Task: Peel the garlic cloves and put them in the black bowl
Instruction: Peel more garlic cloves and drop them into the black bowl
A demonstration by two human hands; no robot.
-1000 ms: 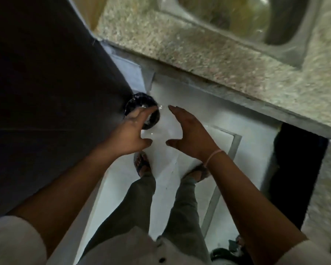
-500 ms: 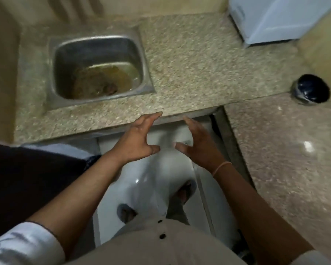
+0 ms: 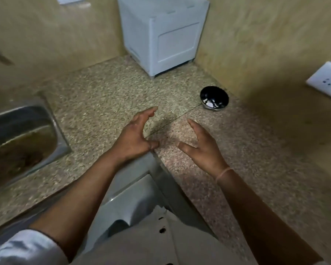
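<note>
The black bowl [image 3: 214, 99] stands on the speckled stone counter [image 3: 107, 92] near the right wall, with some white pieces inside it. My left hand [image 3: 136, 138] and my right hand [image 3: 203, 146] hover side by side over the counter's inner corner, palms facing each other, fingers spread and relaxed, holding nothing. The bowl lies beyond my right hand, well apart from it. I see no loose garlic cloves on the counter.
A steel sink [image 3: 17, 138] with murky water is sunk into the counter at the left. A white boxy cabinet [image 3: 164, 33] stands in the back corner. A wall socket [image 3: 327, 81] is on the right wall. White floor tiles [image 3: 134, 197] show below the counter edge.
The view swung up from the floor to the counter. Both hands rose from below the counter edge to above it, still empty and apart. The bowl now appears nearer the middle right.
</note>
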